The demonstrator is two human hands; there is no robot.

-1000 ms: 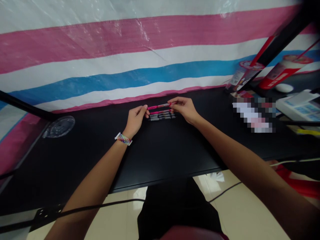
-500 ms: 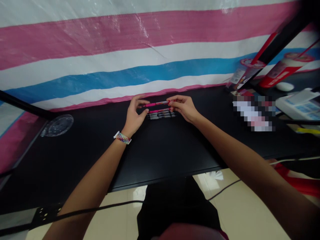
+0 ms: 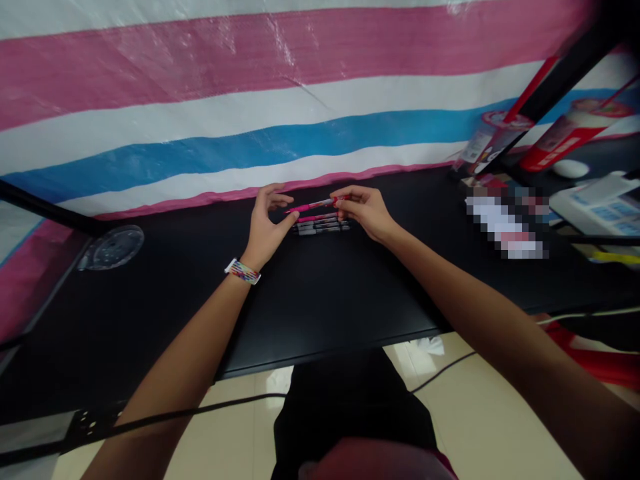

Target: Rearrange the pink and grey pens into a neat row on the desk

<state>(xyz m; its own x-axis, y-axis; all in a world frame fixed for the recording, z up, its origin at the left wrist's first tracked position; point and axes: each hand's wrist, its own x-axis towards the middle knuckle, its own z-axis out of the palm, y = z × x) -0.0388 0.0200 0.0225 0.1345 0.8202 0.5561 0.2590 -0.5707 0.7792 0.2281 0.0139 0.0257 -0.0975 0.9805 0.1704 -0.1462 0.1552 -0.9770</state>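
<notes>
My right hand [image 3: 367, 212] pinches the right end of a pink pen [image 3: 316, 205], which is held a little above the desk and slants down to the left. At the pen's left end, my left hand [image 3: 269, 217] has its thumb and fingers apart, with the pen's tip in the gap between them; it does not grip the pen. Just below lies a second pink pen [image 3: 315, 220]. Several grey-and-black pens [image 3: 320, 230] lie close beside it in a row, their right ends near my right fingers. A patterned wristband [image 3: 243, 271] circles my left wrist.
The black desk [image 3: 320, 300] ends behind at a striped plastic sheet [image 3: 250, 147]. A clear round lid [image 3: 115, 247] lies at left. At right stand a cup with a red straw [image 3: 493, 143] and a red cup [image 3: 565, 143], near a white mouse [image 3: 570, 169]. A cable [image 3: 240, 403] crosses below.
The held pink pen has tilted, its left end lower. My left fingers have parted further from it, while my right hand keeps its pinch. The view has shifted slightly.
</notes>
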